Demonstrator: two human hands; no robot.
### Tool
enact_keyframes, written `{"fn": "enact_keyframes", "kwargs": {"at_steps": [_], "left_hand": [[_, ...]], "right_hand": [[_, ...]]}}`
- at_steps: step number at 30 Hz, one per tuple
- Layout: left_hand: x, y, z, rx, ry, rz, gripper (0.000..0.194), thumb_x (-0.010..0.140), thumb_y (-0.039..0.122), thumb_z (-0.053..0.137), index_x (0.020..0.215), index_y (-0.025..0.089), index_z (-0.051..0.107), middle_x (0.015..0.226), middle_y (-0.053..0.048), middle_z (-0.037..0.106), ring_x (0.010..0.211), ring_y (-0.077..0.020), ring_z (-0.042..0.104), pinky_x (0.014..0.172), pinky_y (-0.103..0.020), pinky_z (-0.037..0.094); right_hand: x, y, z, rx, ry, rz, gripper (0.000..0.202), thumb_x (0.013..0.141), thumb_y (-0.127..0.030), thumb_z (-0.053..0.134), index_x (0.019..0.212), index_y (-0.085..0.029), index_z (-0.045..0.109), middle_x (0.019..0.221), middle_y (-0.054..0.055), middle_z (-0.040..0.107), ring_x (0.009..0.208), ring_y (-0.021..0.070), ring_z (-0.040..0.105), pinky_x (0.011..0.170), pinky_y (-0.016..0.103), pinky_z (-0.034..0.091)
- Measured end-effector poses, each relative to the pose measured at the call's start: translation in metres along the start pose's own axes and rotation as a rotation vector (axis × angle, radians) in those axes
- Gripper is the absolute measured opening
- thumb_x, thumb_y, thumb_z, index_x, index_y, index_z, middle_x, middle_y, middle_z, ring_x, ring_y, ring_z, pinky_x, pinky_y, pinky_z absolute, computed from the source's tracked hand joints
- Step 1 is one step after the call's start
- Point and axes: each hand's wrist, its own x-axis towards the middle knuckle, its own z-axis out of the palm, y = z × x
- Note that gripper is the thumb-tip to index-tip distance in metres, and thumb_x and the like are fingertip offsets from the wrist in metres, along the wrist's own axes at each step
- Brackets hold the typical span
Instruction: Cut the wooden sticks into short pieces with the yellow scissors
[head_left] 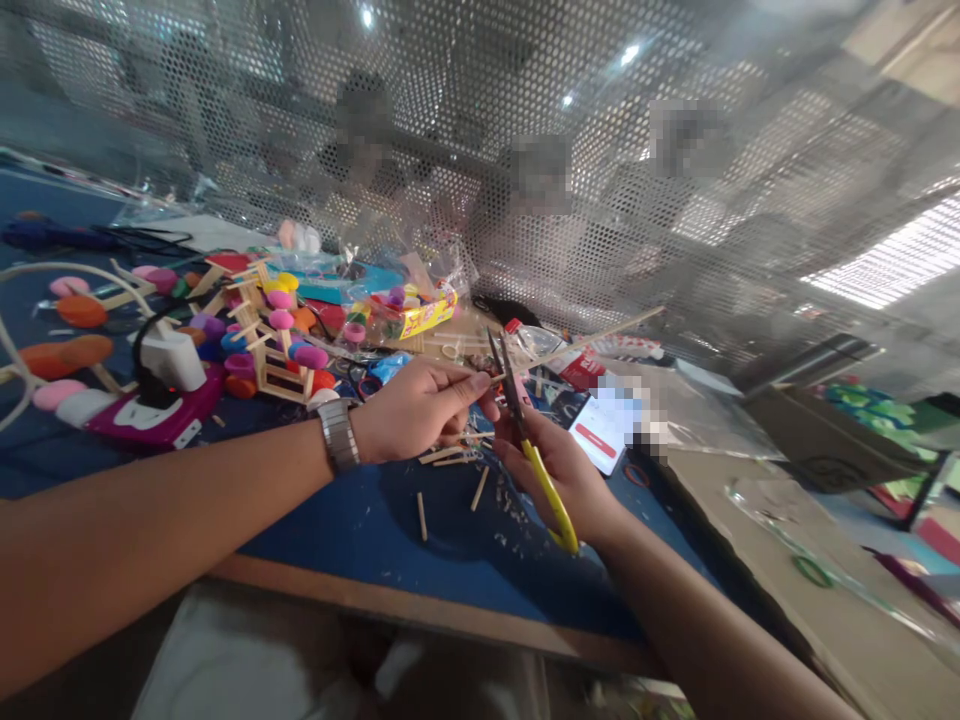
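My left hand (411, 408), with a metal watch on its wrist, pinches one end of a long thin wooden stick (592, 343). The stick slants up to the right and passes by the blades of a pair of scissors (541, 478) with yellow handles. My right hand (559, 465) is closed around the scissors, their dark blades pointing up and parted. Whether the blades touch the stick I cannot tell. Short cut stick pieces (480, 488) lie on the blue table (337, 545) below my hands.
At the left are a purple power strip (157, 415) with a white charger (174, 360) and a small stick frame (281, 365) among colourful clay lumps. A lit phone (604, 430) lies right of my hands. Behind stands a perforated metal screen (450, 90); cardboard (780, 540) covers the right side.
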Motion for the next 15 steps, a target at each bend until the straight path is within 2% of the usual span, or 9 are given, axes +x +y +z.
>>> {"fn": "enact_keyframes", "kwargs": {"at_steps": [7,11,15], "left_hand": [[-0.002,-0.004,0.0,0.051,0.046,0.056,0.04,0.097,0.05,0.052,0.077,0.016,0.059,0.045,0.01,0.032,0.038,-0.0057,0.025,0.038,-0.02,0.024],[-0.002,-0.006,-0.002,0.13,0.107,0.107,0.041,0.096,0.053,0.052,0.078,0.016,0.059,0.049,0.009,0.033,0.041,-0.0063,0.027,0.039,-0.02,0.023],[-0.001,-0.007,-0.004,0.165,0.118,0.144,0.041,0.098,0.051,0.049,0.077,0.017,0.059,0.05,0.008,0.032,0.043,-0.0068,0.028,0.041,-0.021,0.023]], "right_hand": [[0.001,-0.002,0.001,0.154,-0.037,0.024,0.035,0.082,-0.052,0.069,0.088,-0.022,0.052,0.074,-0.002,0.05,0.064,0.0148,0.044,0.055,0.026,0.037],[-0.001,0.005,0.0,0.26,-0.034,-0.019,0.037,0.089,-0.057,0.063,0.101,-0.023,0.056,0.079,-0.002,0.048,0.067,0.0152,0.042,0.059,0.028,0.038],[-0.002,0.006,0.0,0.315,-0.027,-0.027,0.04,0.091,-0.059,0.059,0.107,-0.024,0.055,0.076,-0.003,0.042,0.064,0.0146,0.038,0.056,0.028,0.034]]}}
